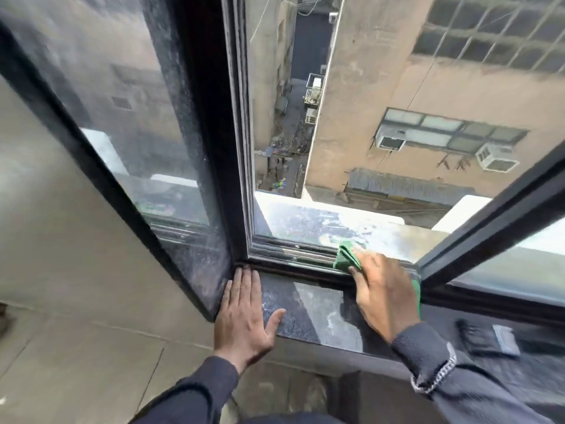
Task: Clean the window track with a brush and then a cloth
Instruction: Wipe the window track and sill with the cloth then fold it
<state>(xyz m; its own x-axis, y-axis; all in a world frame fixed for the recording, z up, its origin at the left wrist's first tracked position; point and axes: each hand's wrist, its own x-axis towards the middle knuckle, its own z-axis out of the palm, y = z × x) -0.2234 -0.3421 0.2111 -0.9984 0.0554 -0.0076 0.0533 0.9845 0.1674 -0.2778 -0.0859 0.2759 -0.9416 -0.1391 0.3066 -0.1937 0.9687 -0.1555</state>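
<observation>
My left hand [244, 313] lies flat and fully open on the sill [305, 313], at its left end, fingertips against the frame corner. It holds nothing; it serves as a brace.

The track [293, 255] runs along the far edge of the sill, from the left frame corner toward the right. The sash is slid aside, so the rails are exposed. The left portion of the track shows bare metal rails; I cannot tell how much dust remains in the grooves.

My right hand [382, 289] is further right, over the track. Its grip is closed on the cloth [347, 258], a green one: fingers press the folded wad down into the rails, and a strip of cloth shows past the hand near the right frame. The cloth touches the track directly.

The brush [489, 335] lies on the sill near its right end, apart from both hands and untouched.

Step in hand, as I judge it: the cloth stage. With the brush set down, the brushing step appears complete.

Next move requires:
- steady downward pressure, so the cloth seats in each groove;
- a stroke along the track, not across it;
- a firm hold on the cloth, since the opening drops to the alley below;
- the left hand kept planted for balance.
</observation>
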